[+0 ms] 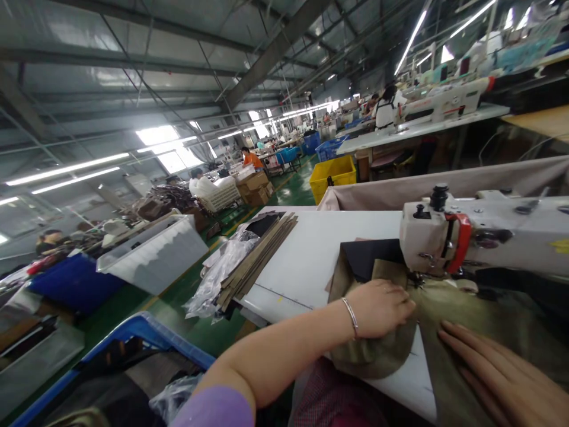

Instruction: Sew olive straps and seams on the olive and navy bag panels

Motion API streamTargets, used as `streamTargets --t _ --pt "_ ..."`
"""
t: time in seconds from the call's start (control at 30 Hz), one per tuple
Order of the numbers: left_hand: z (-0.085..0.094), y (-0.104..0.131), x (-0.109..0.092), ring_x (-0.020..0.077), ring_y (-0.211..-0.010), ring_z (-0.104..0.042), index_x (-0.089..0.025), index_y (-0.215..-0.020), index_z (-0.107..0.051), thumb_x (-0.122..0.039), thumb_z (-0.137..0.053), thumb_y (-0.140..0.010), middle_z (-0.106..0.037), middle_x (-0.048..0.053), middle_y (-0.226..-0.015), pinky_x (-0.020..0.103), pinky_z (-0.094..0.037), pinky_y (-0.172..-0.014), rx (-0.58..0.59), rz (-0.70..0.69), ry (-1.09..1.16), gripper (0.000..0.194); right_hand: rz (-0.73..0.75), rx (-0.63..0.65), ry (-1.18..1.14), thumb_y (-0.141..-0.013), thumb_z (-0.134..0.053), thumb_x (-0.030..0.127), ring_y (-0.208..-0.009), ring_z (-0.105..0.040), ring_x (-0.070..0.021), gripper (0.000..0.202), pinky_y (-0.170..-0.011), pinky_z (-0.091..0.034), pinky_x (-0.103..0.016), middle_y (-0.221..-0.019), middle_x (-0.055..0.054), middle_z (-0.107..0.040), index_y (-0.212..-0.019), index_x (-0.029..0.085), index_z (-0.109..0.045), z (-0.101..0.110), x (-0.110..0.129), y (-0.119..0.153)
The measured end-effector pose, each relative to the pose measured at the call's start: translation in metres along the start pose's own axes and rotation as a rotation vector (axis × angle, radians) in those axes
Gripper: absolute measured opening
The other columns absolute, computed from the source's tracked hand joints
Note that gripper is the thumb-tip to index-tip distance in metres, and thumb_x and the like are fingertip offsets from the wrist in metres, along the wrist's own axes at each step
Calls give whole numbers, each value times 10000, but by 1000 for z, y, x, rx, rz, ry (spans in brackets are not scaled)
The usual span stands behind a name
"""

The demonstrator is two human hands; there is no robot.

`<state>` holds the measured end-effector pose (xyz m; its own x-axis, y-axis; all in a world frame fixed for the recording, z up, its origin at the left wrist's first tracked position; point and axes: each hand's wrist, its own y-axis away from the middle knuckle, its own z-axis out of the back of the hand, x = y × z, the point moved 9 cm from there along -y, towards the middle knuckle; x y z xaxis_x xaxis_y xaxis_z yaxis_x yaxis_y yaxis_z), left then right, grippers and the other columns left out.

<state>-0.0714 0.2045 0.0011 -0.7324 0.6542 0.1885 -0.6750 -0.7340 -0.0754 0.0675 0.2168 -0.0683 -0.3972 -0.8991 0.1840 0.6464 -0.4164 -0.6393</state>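
Olive fabric lies on the white sewing table, partly under the head of a white sewing machine. My left hand, with a bracelet at its wrist, rests on the folded olive piece just left of the needle area; its fingers bend over the cloth, and whether they grip it is hidden. To the right, my right hand lies flat on the olive cloth, fingers stretched out. A dark panel shows behind my left hand.
Olive strips and clear plastic sit at the table's left edge. A blue crate stands at lower left. Beyond are a yellow bin, a white bin and people at other tables.
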Motion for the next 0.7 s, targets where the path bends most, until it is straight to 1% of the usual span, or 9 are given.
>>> streamTargets --t 0.07,0.13,0.23,0.33,0.37,0.43,0.57,0.63,0.7 --pt "4 15 5 228 -1088 -539 -106 -1312 -519 -267 -390 -992 -630 111 -1129 373 -430 -919 -1 61 -8 381 46 141 110 -906 -472 305 -1207 -560 -287 634 -923 -501 -492 -1399 -109 -526 -1516 296 -298 1 14 2" --pt "4 21 7 224 -1058 -529 -163 -1337 -504 -254 -398 -987 -624 82 -1104 382 -411 -896 10 153 12 376 48 231 153 -930 -464 300 -1248 -513 -286 572 -979 -469 -494 -1430 -101 -495 -1488 238 -356 13 28 -6" --pt "-3 21 0 213 -1061 -523 -307 -1436 -391 -237 -424 -978 -591 58 -1181 390 -387 -908 25 213 50 464 26 381 152 -965 -448 298 -1154 -547 -252 435 -959 -468 -467 -1344 -65 -561 -1397 256 -478 24 41 -26" --pt "-9 19 -9 228 -1153 -501 -425 -1444 -337 -231 -438 -976 -467 51 -1400 418 -379 -956 28 160 67 516 30 487 117 -968 -455 295 -1069 -560 -247 366 -918 -474 -454 -1208 -80 -612 -1316 234 -552 25 47 -38" --pt "-10 18 -11 241 -1186 -488 -429 -1430 -358 -238 -442 -976 -424 55 -1446 429 -380 -972 28 143 69 500 32 499 109 -962 -465 281 -1083 -552 -253 369 -920 -469 -453 -1210 -91 -606 -1317 230 -551 24 48 -40" --pt "-10 18 -12 264 -1221 -476 -385 -1377 -449 -249 -439 -979 -405 81 -1460 438 -393 -988 28 126 78 420 33 493 105 -947 -484 250 -1164 -515 -269 412 -950 -444 -459 -1307 -115 -554 -1358 234 -518 25 50 -40" --pt "-6 12 -8 296 -1238 -484 -208 -1173 -607 -221 -411 -984 -454 168 -1396 438 -409 -1017 70 42 185 273 9 495 118 -952 -476 253 -1299 -416 -279 497 -1013 -386 -467 -1491 -126 -394 -1445 241 -419 25 55 -32" --pt "-1 7 0 276 -1244 -494 -170 -1101 -618 -181 -405 -978 -481 170 -1379 412 -410 -1033 99 -19 285 247 -10 508 124 -963 -458 268 -1310 -404 -276 507 -1014 -379 -464 -1504 -109 -383 -1465 253 -391 25 57 -30" --pt "5 -1 15 215 -1197 -538 -169 -1046 -612 -146 -403 -966 -565 117 -1297 346 -422 -1024 121 -23 457 225 -23 519 129 -968 -452 281 -1309 -405 -275 512 -997 -384 -462 -1508 -90 -385 -1474 273 -374 26 58 -30"
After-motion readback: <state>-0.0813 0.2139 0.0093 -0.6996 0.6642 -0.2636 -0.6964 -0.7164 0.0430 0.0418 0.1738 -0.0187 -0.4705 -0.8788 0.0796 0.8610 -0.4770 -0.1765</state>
